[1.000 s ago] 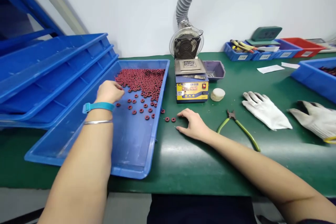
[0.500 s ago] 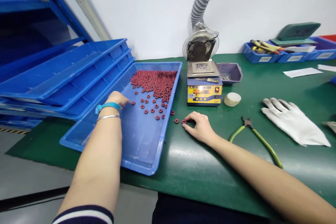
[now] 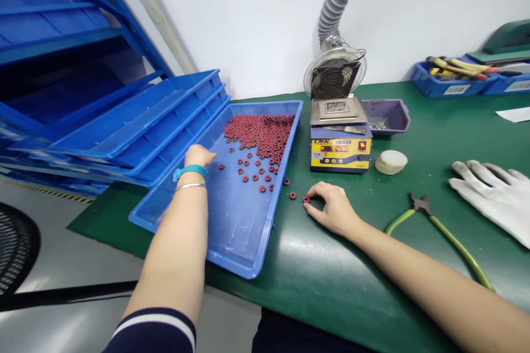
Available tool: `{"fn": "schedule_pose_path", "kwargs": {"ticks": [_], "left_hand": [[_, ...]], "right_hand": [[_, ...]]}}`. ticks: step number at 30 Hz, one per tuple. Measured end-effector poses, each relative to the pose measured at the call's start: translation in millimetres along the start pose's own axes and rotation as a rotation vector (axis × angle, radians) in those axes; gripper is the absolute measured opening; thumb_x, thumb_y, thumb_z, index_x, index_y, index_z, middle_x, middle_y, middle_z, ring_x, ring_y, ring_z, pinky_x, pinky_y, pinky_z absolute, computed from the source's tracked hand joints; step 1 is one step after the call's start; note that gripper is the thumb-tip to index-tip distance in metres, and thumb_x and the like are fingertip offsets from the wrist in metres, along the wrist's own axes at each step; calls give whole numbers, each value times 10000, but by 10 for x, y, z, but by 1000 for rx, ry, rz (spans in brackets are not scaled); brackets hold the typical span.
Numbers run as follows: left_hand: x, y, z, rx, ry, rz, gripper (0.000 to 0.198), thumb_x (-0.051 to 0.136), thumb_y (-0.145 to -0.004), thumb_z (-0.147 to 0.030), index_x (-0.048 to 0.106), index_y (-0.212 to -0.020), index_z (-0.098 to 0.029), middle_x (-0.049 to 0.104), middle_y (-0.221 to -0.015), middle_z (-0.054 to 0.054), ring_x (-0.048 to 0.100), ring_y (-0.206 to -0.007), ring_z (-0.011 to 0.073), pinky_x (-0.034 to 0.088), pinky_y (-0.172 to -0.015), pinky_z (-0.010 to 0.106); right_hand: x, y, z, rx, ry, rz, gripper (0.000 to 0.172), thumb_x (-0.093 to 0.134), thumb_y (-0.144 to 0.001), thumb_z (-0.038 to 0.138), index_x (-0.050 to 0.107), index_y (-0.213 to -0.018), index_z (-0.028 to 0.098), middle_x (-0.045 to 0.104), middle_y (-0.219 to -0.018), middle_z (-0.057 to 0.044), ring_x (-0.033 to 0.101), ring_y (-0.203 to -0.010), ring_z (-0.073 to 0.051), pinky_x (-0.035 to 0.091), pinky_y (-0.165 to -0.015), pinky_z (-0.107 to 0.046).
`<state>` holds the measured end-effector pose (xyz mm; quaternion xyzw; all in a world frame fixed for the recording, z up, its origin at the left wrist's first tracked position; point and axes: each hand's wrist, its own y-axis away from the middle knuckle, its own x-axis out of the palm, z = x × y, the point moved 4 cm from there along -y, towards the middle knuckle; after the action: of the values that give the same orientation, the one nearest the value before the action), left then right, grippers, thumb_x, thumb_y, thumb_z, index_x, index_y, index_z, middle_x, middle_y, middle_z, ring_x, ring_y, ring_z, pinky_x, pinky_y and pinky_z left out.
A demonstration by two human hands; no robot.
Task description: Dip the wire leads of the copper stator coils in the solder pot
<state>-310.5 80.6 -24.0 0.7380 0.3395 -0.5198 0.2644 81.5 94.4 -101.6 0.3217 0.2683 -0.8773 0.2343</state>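
Observation:
My right hand (image 3: pixel 333 207) rests on the green table, thumb and index finger pinching a small red toothed stator core (image 3: pixel 306 199). Beside it lies a second stator core (image 3: pixel 292 195), and a third (image 3: pixel 286 182) is close to the tray wall. Inside the blue tray (image 3: pixel 244 242), my left hand (image 3: pixel 200 155) hovers low at the left side, one digit pointing right. Its other fingers are hidden behind the hand. Just right of that digit sits a loose stator core (image 3: pixel 221 166), apart from it. Many more stator cores (image 3: pixel 260 135) are heaped at the tray's far end.
A yellow-and-blue solder pot (image 3: pixel 340 146) with a fan and hose stands behind my right hand. Near it are a grey bin (image 3: pixel 387 116), a round white pad (image 3: pixel 391 161), green-handled cutters (image 3: pixel 421 204) and a white glove (image 3: pixel 497 190). Stacked blue trays (image 3: pixel 136 121) stand left.
The view has swung left, so everything sits farther right in the picture. My left hand has drawn slightly away from the nearby loose core. The right hand keeps its pinch.

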Motion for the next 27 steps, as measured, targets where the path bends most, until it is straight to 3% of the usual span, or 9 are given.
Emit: {"fn": "schedule_pose_path", "kwargs": {"ticks": [5, 10, 12, 15, 18, 21, 24, 26, 27], "left_hand": [[298, 73, -203, 69, 56, 70, 171, 741, -686, -248, 635, -801, -181, 694, -776, 36, 672, -765, 187, 504, -707, 244], [192, 56, -108, -25, 37, 75, 353, 747, -698, -469, 604, -778, -157, 689, -800, 115, 671, -836, 258, 512, -691, 300], [179, 79, -71, -60, 36, 136, 435, 771, -652, -527, 597, -765, -145, 685, -778, 124, 672, -790, 261, 515, -659, 313], [266, 155, -92, -58, 24, 222, 401, 851, -562, -415, 593, -701, -141, 668, -692, 95, 663, -705, 236, 509, -630, 301], [335, 226, -193, 2, 2, 211, 248, 813, -598, -242, 588, -653, -156, 648, -653, 61, 658, -704, 218, 500, -636, 279], [259, 288, -380, 104, -12, 160, 205, 790, -591, -170, 598, -663, -159, 657, -708, 57, 661, -792, 232, 505, -706, 280], [41, 454, -696, 213, 19, -18, 230, 754, -645, -219, 600, -803, -154, 671, -908, 84, 635, -951, 250, 495, -839, 308], [-92, 745, -985, 396, 240, -171, 236, 682, -730, -296, 587, -895, -157, 664, -921, 71, 633, -890, 203, 499, -820, 290], [-105, 952, -1139, 546, 423, -147, 259, 660, -753, -341, 584, -919, -157, 661, -892, 62, 631, -832, 180, 503, -780, 277]], "right_hand": [[13, 8, -7, 7, 3, 16, 55, 609, -769, 255, 602, -794, 208, 666, -867, -35, 615, -855, -236, 392, -833, -408], [13, 16, 8, -4, 4, 14, 48, 597, -769, 256, 596, -790, 212, 666, -872, -38, 614, -853, -235, 390, -841, -418], [12, 16, 10, -13, 0, 5, 47, 591, -772, 258, 592, -781, 212, 668, -865, -36, 617, -844, -233, 394, -846, -425], [8, 9, 3, -30, -30, -19, 54, 588, -764, 265, 587, -761, 210, 668, -833, -38, 617, -809, -231, 420, -831, -429], [-14, -2, 2, -39, -143, -68, 49, 589, -730, 248, 564, -723, 207, 660, -784, -48, 616, -747, -215, 480, -739, -382], [-56, -12, 18, 15, -325, -120, 50, 606, -673, 217, 574, -708, 202, 673, -761, -47, 637, -704, -190, 526, -694, -340], [-94, -47, 56, 125, -548, -100, 98, 641, -640, 226, 596, -717, 186, 686, -717, -31, 654, -647, -168, 550, -657, -309], [-147, -78, 109, 153, -668, -92, 133, 670, -634, 248, 591, -715, 177, 683, -698, -23, 648, -611, -151, 549, -620, -285], [-187, -93, 142, 144, -701, -100, 147, 680, -637, 258, 588, -717, 175, 679, -698, -19, 640, -599, -141, 546, -610, -276]]}}
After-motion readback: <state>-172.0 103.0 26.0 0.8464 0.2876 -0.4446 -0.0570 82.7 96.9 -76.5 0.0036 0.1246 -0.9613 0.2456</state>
